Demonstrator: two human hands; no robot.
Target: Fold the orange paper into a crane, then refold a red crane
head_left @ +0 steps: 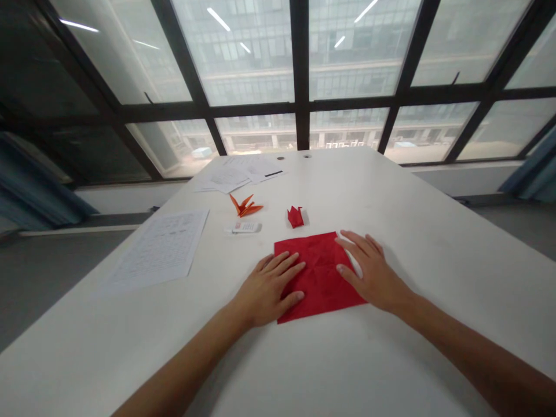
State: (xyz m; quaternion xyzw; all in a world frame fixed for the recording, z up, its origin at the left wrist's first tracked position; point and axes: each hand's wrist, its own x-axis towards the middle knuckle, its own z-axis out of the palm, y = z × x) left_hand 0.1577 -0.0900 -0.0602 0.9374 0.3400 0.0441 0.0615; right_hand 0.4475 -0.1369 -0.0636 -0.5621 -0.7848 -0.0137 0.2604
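My left fingers [290,274] lie slightly spread on the flat, creased, four-sided red paper sheet [319,277]; right fingers [353,248] spread at its right edge.

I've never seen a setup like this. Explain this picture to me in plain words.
There is no machine here, just a person's two bare hands. The single picture comes from a camera worn on the head, looking forward and down. On the white table, the left hand lies spread on the left part of a creased red sheet of paper; the right hand is at its right edge. Neither grips anything. Beyond lie a red origami bird, an orange origami crane and a small labelled item. Printed sheets lie to the left.
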